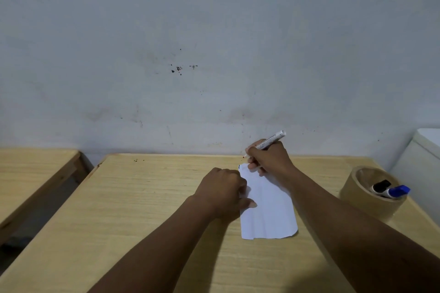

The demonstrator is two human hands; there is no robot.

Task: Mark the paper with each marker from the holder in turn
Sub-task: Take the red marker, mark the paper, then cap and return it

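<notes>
Near edge: bare wooden table (142, 233) is seen on the near side of both hands, crossed only by the two forearms.
Paper: one white sheet (269, 211) lies flat on the table, its left edge under the left fingers and its far end under the right hand; a small dark mark is seen at its far left corner.
Left hand (222, 191): loosely curled, pressed on the paper's left edge; nothing is seen to be gripped.
Right hand (270, 158): fingers closed around one uncapped marker (267, 142), its red tip just past the paper's far edge, whether touching the table cannot be told.
Holder (366, 200): one tan ring, well to the right of the right fingers, near the table's right edge.
Markers counted: three; two are leaned in the holder, one black-capped (381, 185), one blue-capped (398, 191).
Second table (31, 173): stands to the left across a gap.
Far edge: wall (214, 54) is met just beyond the right fingers.
</notes>
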